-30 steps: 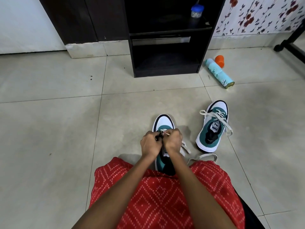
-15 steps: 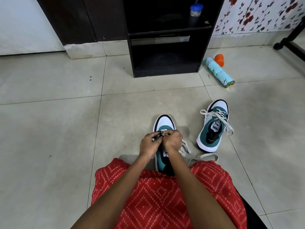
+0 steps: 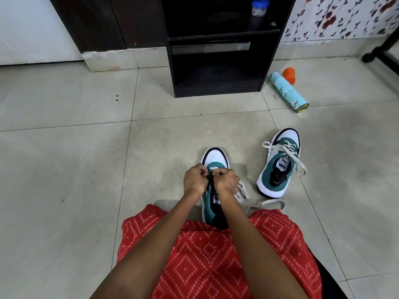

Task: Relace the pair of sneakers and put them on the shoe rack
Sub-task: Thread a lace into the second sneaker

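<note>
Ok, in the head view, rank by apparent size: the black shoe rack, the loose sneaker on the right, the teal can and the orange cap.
Largest to smallest:
black shoe rack
loose sneaker
teal can
orange cap
The can lies farther from the camera than the sneaker, so that pair is less sure.

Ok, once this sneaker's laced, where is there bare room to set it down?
The floor left of the left hand is wide open, as is the strip between the near sneaker and the shoe rack. The rack's lower shelf looks bare, though dark. Crowded: right side, with the second sneaker, trailing lace and spray can.
</note>
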